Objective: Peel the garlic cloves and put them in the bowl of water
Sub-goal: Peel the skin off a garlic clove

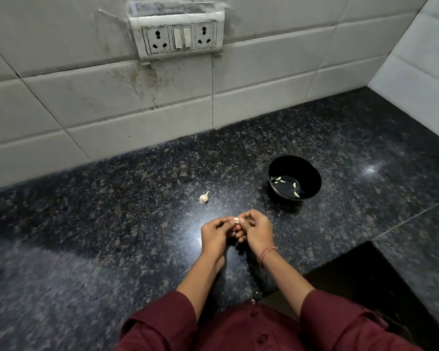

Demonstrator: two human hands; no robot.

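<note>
Maroon sleeves (pixel 162 323) fill the bottom edge, and two bare forearms reach from them over the counter (pixel 99 224). Both hands meet above the dark speckled stone, just in front of the person. Between them sits one clove (pixel 236 220), pale and small, held off the surface. The left hand (pixel 214 233) pinches it from its side with curled fingers and thumb; the right hand (pixel 257 231) grips it from the other side, fingers curled likewise, thumb tip against the clove. How much skin is left on it cannot be told. A thin band (pixel 268 254) circles the right wrist.

Beyond the hands and a little to the left, a bulb (pixel 203 198) lies alone on the counter, its stem tip pointing up and right. Farther back on the right stands the black bowl (pixel 299 165), well apart from the hands. It holds shallow water (pixel 287 186), and several peeled cloves (pixel 278 178) lie in it, some near the left wall and some toward the front.

Behind the counter rises a white tiled wall (pixel 112 110), stained in streaks below a socket plate (pixel 179 38) with two outlets and two switches.
</note>
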